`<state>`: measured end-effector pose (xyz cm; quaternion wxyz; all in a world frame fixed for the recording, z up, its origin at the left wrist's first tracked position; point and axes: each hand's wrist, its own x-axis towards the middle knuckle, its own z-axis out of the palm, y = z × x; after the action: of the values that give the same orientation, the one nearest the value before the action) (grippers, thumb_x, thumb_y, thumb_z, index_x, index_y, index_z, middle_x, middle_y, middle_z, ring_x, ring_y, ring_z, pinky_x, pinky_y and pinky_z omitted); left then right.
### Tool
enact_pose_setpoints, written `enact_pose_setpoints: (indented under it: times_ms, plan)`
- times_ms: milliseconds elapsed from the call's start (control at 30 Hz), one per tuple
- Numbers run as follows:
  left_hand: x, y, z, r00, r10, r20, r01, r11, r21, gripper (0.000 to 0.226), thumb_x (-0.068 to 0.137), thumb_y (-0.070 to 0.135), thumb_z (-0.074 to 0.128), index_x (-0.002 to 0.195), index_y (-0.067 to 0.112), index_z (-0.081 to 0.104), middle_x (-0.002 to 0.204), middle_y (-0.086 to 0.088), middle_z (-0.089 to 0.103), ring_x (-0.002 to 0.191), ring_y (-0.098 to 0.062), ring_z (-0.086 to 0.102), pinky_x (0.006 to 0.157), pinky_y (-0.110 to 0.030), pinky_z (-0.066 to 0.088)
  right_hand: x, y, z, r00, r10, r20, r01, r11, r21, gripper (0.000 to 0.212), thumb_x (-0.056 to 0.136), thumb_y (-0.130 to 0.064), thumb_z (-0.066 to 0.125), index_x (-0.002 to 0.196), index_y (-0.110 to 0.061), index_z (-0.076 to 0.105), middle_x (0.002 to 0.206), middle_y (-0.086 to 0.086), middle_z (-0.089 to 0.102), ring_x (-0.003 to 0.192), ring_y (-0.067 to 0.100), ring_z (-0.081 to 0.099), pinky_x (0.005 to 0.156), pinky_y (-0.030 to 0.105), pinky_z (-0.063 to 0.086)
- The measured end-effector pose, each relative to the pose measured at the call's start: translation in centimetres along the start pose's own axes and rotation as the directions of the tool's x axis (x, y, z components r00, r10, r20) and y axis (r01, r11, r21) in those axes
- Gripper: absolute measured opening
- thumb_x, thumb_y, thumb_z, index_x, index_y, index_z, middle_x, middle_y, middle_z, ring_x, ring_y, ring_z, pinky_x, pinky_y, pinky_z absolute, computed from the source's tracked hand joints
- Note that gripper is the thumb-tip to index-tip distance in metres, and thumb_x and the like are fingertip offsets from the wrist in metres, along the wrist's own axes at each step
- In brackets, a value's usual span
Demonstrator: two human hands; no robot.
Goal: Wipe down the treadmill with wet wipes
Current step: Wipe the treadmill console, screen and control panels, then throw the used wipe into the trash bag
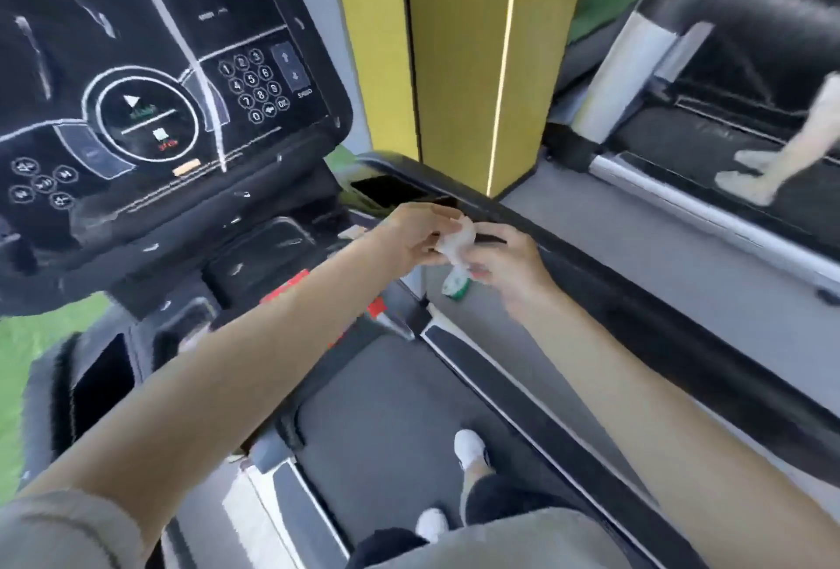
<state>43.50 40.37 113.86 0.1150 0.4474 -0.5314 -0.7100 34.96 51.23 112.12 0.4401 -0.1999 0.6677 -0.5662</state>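
The task looks to be at its very start. The person stands on the treadmill (pixel 386 409), white shoes (pixel 470 446) on the belt, with both hands raised together just in front of the right handrail (pixel 591 282). The left hand (pixel 409 234) pinches a crumpled white wet wipe (pixel 457 239) between thumb and fingertips. The right hand (pixel 511 271) has its fingers curled around a small green-and-white wipe packet (pixel 454 289) that hangs below the wipe. The wipe sits between the two hands and seems to be coming out of the packet, or being unfolded; motion blur hides which.

The wipe touches no part of the machine at this moment. The console (pixel 150 105) with its keypad and round start-stop control, the cup recesses below it, the handrails and the side rails show no clear sign of wiping either way. All of those surfaces probably remain to be done, once the wipe is free and opened out.

To the right, beyond a yellow pillar (pixel 459 46), someone's legs (pixel 782 146) show on a second treadmill (pixel 682 168).
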Motion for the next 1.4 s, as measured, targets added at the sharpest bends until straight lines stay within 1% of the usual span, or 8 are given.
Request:
enact_pose_setpoints:
  times_ms: [167, 367, 500, 567, 700, 833, 1100, 1400]
  plan:
    - [-2.4, -2.9, 9.4, 0.980, -0.072, 0.184, 0.044, 0.988, 0.148, 0.031, 0.085, -0.009, 0.057, 0.113, 0.004, 0.060, 0.096, -0.010, 0.064, 0.082, -0.023, 0.063, 0.056, -0.030, 0.056, -5.1, 3.4, -8.8, 0.960, 0.092, -0.265, -0.062, 0.991, 0.117, 0.043, 0.071, 0.009, 0.072, 0.109, -0.008, 0.062, 0.102, 0.014, 0.065, 0.089, 0.028, 0.064, 0.077, 0.032, 0.053]
    - [-4.1, -6.4, 21.5, 0.913, -0.119, 0.391, -0.008, 0.951, 0.309, 0.034, 0.082, -0.016, 0.051, 0.105, 0.006, 0.063, 0.101, -0.012, 0.063, 0.086, -0.026, 0.063, 0.071, -0.035, 0.054, -12.2, 7.1, -19.3, 0.899, 0.125, -0.420, -0.060, 0.985, 0.163, 0.022, 0.071, 0.007, 0.070, 0.087, -0.009, 0.068, 0.092, 0.007, 0.068, 0.087, 0.022, 0.062, 0.072, 0.026, 0.051]
    - [-6.5, -9.5, 32.1, 0.829, -0.196, 0.523, -0.040, 0.914, 0.405, 0.035, 0.080, -0.018, 0.048, 0.088, 0.011, 0.065, 0.087, -0.008, 0.064, 0.081, -0.023, 0.063, 0.076, -0.032, 0.055, -17.4, 10.2, -28.0, 0.815, 0.187, -0.548, -0.104, 0.978, 0.179, 0.019, 0.076, 0.002, 0.066, 0.091, -0.010, 0.065, 0.095, 0.007, 0.067, 0.086, 0.020, 0.060, 0.080, 0.031, 0.051]
    - [-8.0, -11.2, 38.2, 0.778, -0.219, 0.588, -0.074, 0.899, 0.432, 0.035, 0.080, -0.018, 0.045, 0.091, 0.009, 0.064, 0.085, -0.008, 0.063, 0.079, -0.022, 0.062, 0.068, -0.028, 0.055, -20.3, 11.5, -33.0, 0.780, 0.208, -0.591, -0.112, 0.974, 0.195, 0.018, 0.077, 0.003, 0.065, 0.091, -0.008, 0.064, 0.089, 0.005, 0.064, 0.081, 0.017, 0.057, 0.071, 0.026, 0.048]
    - [-10.8, -15.2, 49.6, 0.749, -0.257, 0.611, -0.066, 0.888, 0.455, 0.039, 0.084, -0.017, 0.048, 0.107, 0.011, 0.060, 0.103, -0.013, 0.060, 0.101, -0.030, 0.060, 0.090, -0.040, 0.050, -26.0, 13.8, -43.2, 0.714, 0.260, -0.649, -0.127, 0.961, 0.245, 0.024, 0.072, 0.007, 0.069, 0.092, -0.005, 0.064, 0.085, 0.007, 0.063, 0.072, 0.015, 0.057, 0.057, 0.020, 0.043]
    - [-12.2, -17.5, 57.5, 0.735, -0.296, 0.610, -0.060, 0.868, 0.492, 0.043, 0.083, -0.016, 0.049, 0.117, 0.008, 0.060, 0.110, -0.012, 0.058, 0.102, -0.027, 0.058, 0.081, -0.035, 0.052, -28.8, 15.5, -50.6, 0.677, 0.314, -0.666, -0.166, 0.946, 0.277, 0.030, 0.074, 0.007, 0.067, 0.103, -0.001, 0.065, 0.094, 0.011, 0.064, 0.073, 0.015, 0.058, 0.048, 0.014, 0.045]
    - [-7.6, -18.3, 65.9, 0.745, -0.362, 0.561, 0.047, 0.867, 0.497, 0.042, 0.081, -0.016, 0.050, 0.113, 0.010, 0.062, 0.105, -0.009, 0.062, 0.105, -0.029, 0.060, 0.093, -0.040, 0.051, -26.3, 16.5, -59.1, 0.676, 0.351, -0.647, -0.118, 0.919, 0.375, 0.038, 0.080, 0.000, 0.066, 0.116, -0.010, 0.058, 0.096, 0.008, 0.061, 0.070, 0.016, 0.056, 0.063, 0.020, 0.047]
    - [2.1, -14.8, 78.0, 0.703, -0.381, 0.600, 0.097, 0.888, 0.450, 0.043, 0.081, -0.016, 0.049, 0.116, 0.005, 0.061, 0.097, -0.009, 0.062, 0.097, -0.029, 0.061, 0.072, -0.031, 0.052, -18.0, 14.2, -71.7, 0.599, 0.365, -0.713, -0.067, 0.910, 0.409, 0.035, 0.079, 0.010, 0.058, 0.106, -0.013, 0.062, 0.121, 0.013, 0.055, 0.088, 0.022, 0.061, 0.064, 0.021, 0.050]
